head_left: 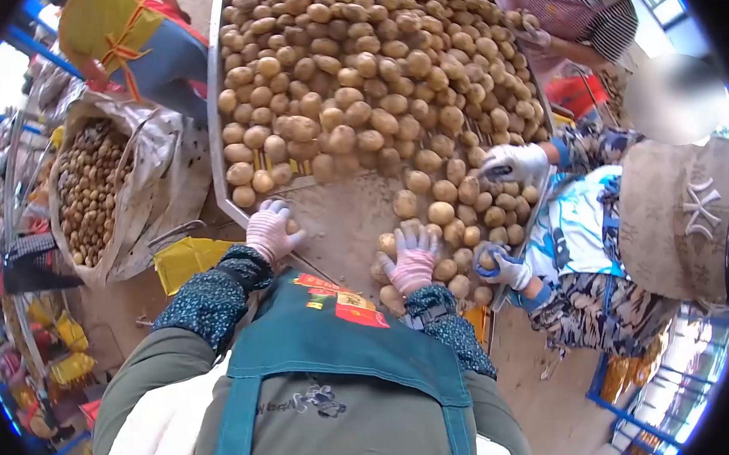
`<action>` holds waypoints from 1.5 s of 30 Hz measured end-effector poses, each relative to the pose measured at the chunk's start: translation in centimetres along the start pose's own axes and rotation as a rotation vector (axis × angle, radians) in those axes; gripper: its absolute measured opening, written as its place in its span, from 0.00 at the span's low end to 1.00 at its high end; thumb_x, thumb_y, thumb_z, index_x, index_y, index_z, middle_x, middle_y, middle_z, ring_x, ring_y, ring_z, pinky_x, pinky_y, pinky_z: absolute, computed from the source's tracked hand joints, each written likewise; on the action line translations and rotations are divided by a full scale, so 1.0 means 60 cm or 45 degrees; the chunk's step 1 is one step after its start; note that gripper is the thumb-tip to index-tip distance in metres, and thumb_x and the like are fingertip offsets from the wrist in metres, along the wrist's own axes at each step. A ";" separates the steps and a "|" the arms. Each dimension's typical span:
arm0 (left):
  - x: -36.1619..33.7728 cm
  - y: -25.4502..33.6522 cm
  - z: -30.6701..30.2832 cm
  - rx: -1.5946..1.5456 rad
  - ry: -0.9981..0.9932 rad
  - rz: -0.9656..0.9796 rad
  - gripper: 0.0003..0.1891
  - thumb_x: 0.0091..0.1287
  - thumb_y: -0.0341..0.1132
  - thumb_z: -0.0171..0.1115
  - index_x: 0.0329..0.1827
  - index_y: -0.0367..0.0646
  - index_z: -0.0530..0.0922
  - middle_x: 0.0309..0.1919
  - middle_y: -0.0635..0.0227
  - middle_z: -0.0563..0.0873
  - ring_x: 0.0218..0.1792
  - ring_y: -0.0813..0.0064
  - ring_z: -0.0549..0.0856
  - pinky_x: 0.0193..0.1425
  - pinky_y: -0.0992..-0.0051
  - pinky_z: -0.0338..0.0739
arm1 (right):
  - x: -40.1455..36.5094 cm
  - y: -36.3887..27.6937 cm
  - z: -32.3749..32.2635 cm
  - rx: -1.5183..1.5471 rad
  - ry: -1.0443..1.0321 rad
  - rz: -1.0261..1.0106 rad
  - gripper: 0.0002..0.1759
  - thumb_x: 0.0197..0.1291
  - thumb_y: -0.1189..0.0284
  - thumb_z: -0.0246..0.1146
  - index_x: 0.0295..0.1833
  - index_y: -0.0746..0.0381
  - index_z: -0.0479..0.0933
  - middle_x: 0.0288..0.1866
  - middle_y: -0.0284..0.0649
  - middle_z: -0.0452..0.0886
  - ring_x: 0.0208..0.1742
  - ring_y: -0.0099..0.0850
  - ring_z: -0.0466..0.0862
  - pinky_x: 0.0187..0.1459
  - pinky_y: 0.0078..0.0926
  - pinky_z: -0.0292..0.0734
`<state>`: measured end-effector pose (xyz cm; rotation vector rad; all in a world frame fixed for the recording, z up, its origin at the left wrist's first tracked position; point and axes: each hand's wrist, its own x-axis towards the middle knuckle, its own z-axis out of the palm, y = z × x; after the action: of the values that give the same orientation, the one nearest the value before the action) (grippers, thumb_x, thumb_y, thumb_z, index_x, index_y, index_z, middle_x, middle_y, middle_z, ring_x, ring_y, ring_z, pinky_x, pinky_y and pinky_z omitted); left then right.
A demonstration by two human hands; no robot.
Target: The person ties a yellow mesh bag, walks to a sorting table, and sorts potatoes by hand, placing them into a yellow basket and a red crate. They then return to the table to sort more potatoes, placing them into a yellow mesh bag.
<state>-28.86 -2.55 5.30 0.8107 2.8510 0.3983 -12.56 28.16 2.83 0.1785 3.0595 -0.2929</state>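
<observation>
Potatoes (351, 117) lie in a large heap on a metal-edged sorting table (331, 217) in front of me. My left hand (273, 231), in a pale pink-and-white glove, is at the table's left front corner. Its fingers are extended and the thumb stands apart; a small potato seems to lie just beside it, partly hidden. My right hand (414, 260), gloved the same way, has its fingers spread among potatoes at the front right of the table. It touches or nearly touches several of them, and I see none gripped in it.
A co-worker in camouflage sleeves (590, 150) stands at the right, both gloved hands among the potatoes. Another person in a yellow top (113, 20) bends at the far left; a third is at the back right. A big white sack (160, 184) holds potatoes at the left.
</observation>
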 end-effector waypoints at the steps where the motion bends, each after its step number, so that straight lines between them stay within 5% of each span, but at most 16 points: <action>1: 0.001 -0.003 0.003 -0.027 0.035 0.040 0.26 0.55 0.52 0.74 0.46 0.38 0.85 0.52 0.53 0.85 0.58 0.49 0.82 0.61 0.55 0.80 | 0.002 0.001 -0.001 0.031 -0.021 0.017 0.41 0.59 0.42 0.67 0.71 0.58 0.76 0.78 0.42 0.70 0.80 0.51 0.61 0.81 0.62 0.44; 33: 0.003 -0.017 0.002 -0.079 -0.059 0.059 0.28 0.56 0.52 0.74 0.50 0.37 0.83 0.55 0.54 0.83 0.60 0.49 0.80 0.60 0.55 0.80 | 0.026 -0.001 0.000 0.222 0.000 0.079 0.38 0.59 0.45 0.67 0.68 0.58 0.77 0.73 0.42 0.74 0.77 0.50 0.66 0.78 0.59 0.53; 37: 0.005 -0.016 -0.004 -0.101 0.029 0.117 0.26 0.55 0.51 0.74 0.46 0.38 0.84 0.52 0.54 0.83 0.58 0.49 0.81 0.58 0.55 0.81 | 0.157 0.014 -0.073 0.733 0.313 0.192 0.32 0.65 0.57 0.69 0.70 0.60 0.75 0.69 0.50 0.79 0.68 0.52 0.76 0.72 0.47 0.69; 41: 0.009 -0.010 -0.008 -0.112 0.064 0.147 0.22 0.54 0.50 0.74 0.39 0.39 0.82 0.47 0.54 0.83 0.54 0.48 0.81 0.54 0.53 0.81 | 0.354 0.050 -0.097 0.762 0.584 0.300 0.35 0.67 0.58 0.69 0.75 0.60 0.71 0.71 0.54 0.77 0.71 0.54 0.76 0.72 0.45 0.71; 45: 0.010 -0.014 -0.005 -0.126 0.071 0.151 0.21 0.54 0.49 0.74 0.37 0.39 0.81 0.47 0.54 0.83 0.53 0.47 0.81 0.54 0.53 0.81 | 0.447 0.072 -0.097 0.634 0.434 0.501 0.35 0.66 0.60 0.70 0.77 0.56 0.71 0.71 0.53 0.78 0.70 0.55 0.77 0.69 0.45 0.74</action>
<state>-29.83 -2.99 5.33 0.9671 2.8160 0.5811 -38.92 36.40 5.75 0.9237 3.0944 -1.0830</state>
